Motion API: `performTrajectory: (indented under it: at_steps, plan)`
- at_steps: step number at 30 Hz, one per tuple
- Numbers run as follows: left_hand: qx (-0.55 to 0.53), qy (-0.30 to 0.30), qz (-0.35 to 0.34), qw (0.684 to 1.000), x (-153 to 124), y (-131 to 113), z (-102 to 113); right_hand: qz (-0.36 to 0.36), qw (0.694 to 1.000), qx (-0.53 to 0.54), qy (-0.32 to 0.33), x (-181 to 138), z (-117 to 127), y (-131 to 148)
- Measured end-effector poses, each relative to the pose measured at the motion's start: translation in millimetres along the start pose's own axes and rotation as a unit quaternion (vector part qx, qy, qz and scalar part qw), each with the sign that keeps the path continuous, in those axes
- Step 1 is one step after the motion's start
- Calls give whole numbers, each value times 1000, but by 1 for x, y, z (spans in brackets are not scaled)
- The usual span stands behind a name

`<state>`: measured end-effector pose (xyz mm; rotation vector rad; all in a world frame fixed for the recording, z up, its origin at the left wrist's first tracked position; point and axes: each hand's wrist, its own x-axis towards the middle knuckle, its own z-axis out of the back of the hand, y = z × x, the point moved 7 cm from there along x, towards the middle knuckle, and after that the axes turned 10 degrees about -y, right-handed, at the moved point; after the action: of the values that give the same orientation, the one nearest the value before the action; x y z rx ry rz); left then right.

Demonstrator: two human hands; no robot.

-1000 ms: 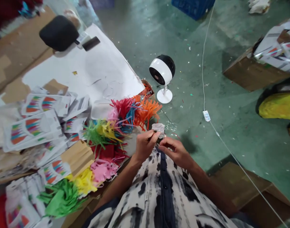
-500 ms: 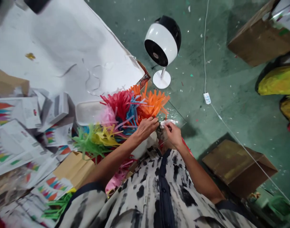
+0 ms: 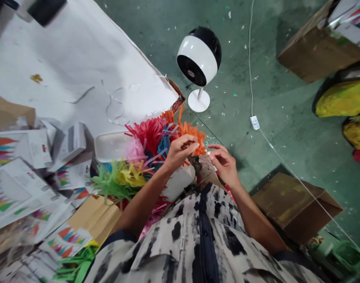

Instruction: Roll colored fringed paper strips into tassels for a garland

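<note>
My left hand [image 3: 182,151] is closed in a pinch at the near edge of an orange tissue-paper tassel [image 3: 194,134]; its strips show right at the fingertips. To its right my right hand [image 3: 225,164] pinches something small and pale, too small to name. A narrow gap lies between the two hands. Left of them are a red-pink tassel [image 3: 147,133], blue strips [image 3: 164,144], a light pink tassel [image 3: 135,150], a yellow tassel [image 3: 129,175] and a green tassel [image 3: 112,182], bunched together. What lies under the hands is partly hidden.
A white table [image 3: 79,55] stretches left, with printed packages [image 3: 23,184] and a clear plastic tray [image 3: 109,146] on it. Beyond the hands stands a white-and-black fan [image 3: 199,57]. Cardboard boxes [image 3: 294,204], a power cord with a socket block [image 3: 254,122] and yellow bundles [image 3: 342,98] lie right.
Both hands have risen slightly, and my left hand has turned into a pinch in front of the orange tassel. The white scrap at my right fingertips is mostly out of sight.
</note>
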<state>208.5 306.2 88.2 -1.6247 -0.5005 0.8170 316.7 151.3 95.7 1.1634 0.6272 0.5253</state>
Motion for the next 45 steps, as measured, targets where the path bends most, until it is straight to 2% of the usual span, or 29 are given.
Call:
performTrajectory:
  at_steps: [2, 4, 10, 14, 18, 23, 28, 33, 36, 41, 45]
  plan:
    - [-50, 13, 49, 997, -3, -1, -5, 26, 998, 23, 60, 7, -12, 19]
    - [-76, 17, 67, 995, -4, -2, -5, 29, 995, 28, 90, 14, -23, 27]
    - [-74, -73, 10, 995, -6, 2, 20, -20, 996, 32, 84, 19, -48, 11]
    - [-58, -116, 44, 991, -15, 14, 27, 15, 998, -11, 57, 16, -51, 10]
    - [-54, -134, 66, 987, -20, 21, 28, 56, 993, -66, 83, 11, -55, 14]
    - [-76, -145, 86, 983, -22, 27, 27, 59, 994, -44, 78, 6, -54, 10]
    - [-104, -163, 109, 975, -27, 33, 25, 15, 998, 6, 60, 1, -53, 3]
    - [-158, -157, 151, 963, -34, 42, 22, -70, 990, 98, 70, -2, -54, -1]
    - [-166, -159, 164, 959, -38, 45, 21, -105, 986, 111, 69, -4, -52, -3]
    - [-169, -169, 129, 962, -42, 40, 16, -128, 982, 121, 64, -10, -51, -8]
    - [-177, -159, 116, 964, -46, 39, 10, -176, 969, 162, 61, -15, -51, -19]
